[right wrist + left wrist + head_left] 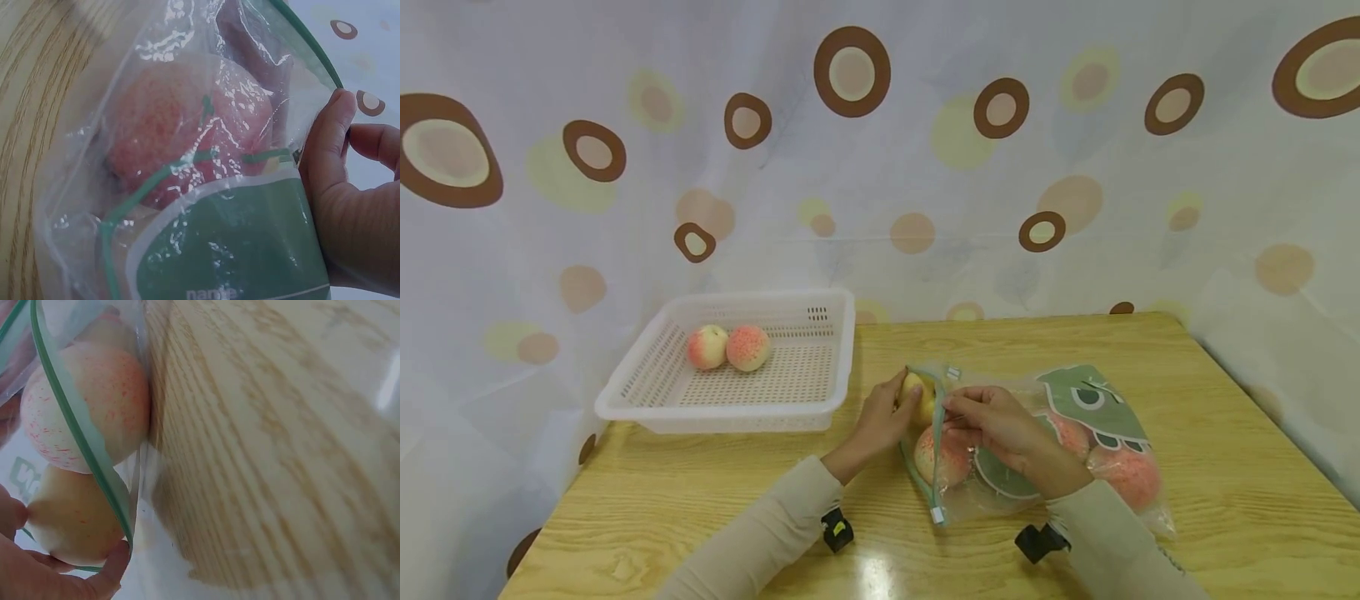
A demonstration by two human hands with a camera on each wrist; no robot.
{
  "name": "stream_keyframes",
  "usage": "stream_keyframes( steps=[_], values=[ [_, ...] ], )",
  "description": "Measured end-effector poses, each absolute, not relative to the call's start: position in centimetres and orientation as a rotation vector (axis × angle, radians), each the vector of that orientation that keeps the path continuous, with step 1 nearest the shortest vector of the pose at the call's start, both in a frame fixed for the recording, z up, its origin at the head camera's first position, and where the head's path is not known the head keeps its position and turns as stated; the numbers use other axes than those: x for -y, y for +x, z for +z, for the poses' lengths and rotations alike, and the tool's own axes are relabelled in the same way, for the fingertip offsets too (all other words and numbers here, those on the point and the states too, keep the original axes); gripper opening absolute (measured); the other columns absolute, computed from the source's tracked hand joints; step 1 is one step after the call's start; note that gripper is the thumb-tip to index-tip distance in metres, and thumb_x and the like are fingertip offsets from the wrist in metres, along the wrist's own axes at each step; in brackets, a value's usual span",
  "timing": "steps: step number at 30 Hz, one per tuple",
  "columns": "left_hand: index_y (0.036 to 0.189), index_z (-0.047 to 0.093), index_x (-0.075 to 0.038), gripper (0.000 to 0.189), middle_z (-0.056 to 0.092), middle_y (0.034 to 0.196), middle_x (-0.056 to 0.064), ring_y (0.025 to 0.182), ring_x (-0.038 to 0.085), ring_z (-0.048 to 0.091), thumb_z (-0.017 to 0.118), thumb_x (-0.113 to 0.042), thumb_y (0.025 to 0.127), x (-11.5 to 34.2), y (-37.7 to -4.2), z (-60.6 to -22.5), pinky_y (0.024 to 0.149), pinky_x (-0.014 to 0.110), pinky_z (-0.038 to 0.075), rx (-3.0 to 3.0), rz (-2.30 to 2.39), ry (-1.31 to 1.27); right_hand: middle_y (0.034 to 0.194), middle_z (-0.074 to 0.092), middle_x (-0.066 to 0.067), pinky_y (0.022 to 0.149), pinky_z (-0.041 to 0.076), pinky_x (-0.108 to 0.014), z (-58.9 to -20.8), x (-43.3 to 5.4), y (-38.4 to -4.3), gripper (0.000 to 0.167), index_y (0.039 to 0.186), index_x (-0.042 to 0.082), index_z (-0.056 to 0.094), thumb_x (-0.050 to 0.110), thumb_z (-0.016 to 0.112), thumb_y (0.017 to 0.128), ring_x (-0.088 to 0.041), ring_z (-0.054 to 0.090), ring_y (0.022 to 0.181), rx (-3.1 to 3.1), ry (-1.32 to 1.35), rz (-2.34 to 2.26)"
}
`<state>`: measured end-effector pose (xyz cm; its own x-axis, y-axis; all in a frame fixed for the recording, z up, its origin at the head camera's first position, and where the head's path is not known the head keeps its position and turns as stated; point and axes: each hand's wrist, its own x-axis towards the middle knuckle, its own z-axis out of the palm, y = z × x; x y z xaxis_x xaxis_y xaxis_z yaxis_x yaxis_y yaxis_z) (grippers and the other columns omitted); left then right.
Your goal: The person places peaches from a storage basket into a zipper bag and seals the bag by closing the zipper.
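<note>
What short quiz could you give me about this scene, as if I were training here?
1. How many peaches lie in the white basket?
2. True or false: the mouth of the clear bag is zipped closed.
3. What does the right hand pinch: A) a peach, B) the basket's rim, C) the bag's green edge?

Key: 1. Two. 2. False; it gapes open, with a peach showing in it. 3. C.

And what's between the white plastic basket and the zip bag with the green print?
In the head view, the left hand, touching the zip bag, plus bare wood-grain tabletop.
</note>
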<state>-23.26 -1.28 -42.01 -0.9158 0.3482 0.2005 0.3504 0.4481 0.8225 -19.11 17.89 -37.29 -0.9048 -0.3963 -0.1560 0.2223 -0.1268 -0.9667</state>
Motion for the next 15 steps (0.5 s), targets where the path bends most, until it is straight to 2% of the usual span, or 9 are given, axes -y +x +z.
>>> stream_keyframes(
  steps=[5,11,15],
  values=[
    [0.143,0.037,0.007,0.059,0.05,0.134,0.027,0.109,0.036,0.058,0.042,-0.036,0.103,1.48,-23.14,-42.08,0.086,0.043,0.052,2.718,-1.494,-0.592,0.08,0.067,-0.002,0.067,0.055,-0.019,-37.25,-17.79,-19.15,0.012,0.094,0.002,0.063,0.011,0.054,0.098,-0.008,0.067,0.07,-1.749,-0.17,-2.084],
    [0.126,0.051,0.0,0.054,0.056,0.124,0.021,0.109,0.034,0.058,0.053,-0.045,0.096,1.28,-23.19,-42.13,0.089,0.045,0.049,2.696,-1.443,-0.441,0.079,0.068,-0.002,0.066,0.055,-0.02,-37.11,-17.76,-19.21,0.014,0.09,0.005,0.064,0.01,0.053,0.098,-0.008,0.067,0.07,-1.739,-0.188,-2.085],
    [0.121,0.053,-0.004,0.051,0.057,0.117,0.016,0.101,0.028,0.057,0.053,-0.048,0.095,0.87,-23.28,-42.1,0.082,0.04,0.049,2.688,-1.39,-0.431,0.08,0.068,-0.001,0.067,0.055,-0.02,-36.96,-17.78,-19.24,0.015,0.09,0.005,0.064,0.01,0.053,0.098,-0.008,0.067,0.071,-1.758,-0.196,-2.079]
  ],
)
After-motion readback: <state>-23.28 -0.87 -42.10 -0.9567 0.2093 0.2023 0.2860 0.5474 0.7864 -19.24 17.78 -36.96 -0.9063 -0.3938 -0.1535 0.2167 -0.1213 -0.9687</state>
